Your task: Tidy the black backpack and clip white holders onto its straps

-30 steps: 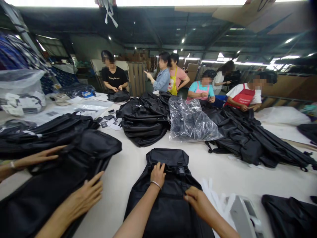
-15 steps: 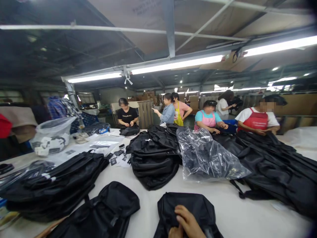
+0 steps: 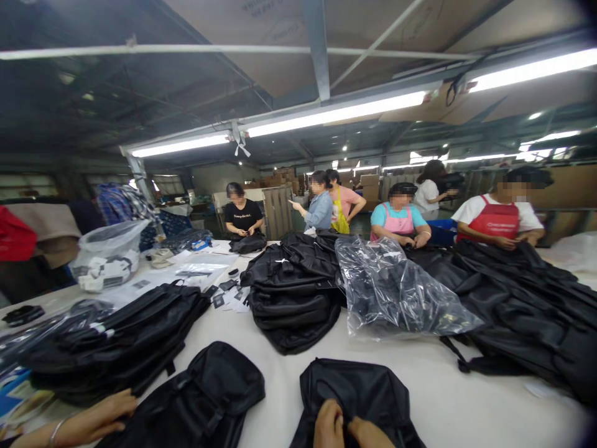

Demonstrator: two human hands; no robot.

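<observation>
At bottom centre the backpack (image 3: 354, 389) lay flat on the tabletop (image 3: 443, 386). The left hand (image 3: 329, 426) and right hand (image 3: 369, 434) rested together on it, fingers curled; whether they gripped it was unclear. It looked soft, limp and light, best taken by its flap edge.

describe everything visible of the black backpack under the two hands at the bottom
The black backpack lies flat on the white table, rounded top end away from the camera, its lower part cut off by the frame. The fabric looks matte and woven, slightly creased. The left hand and right hand rest on its middle, side by side.
</observation>
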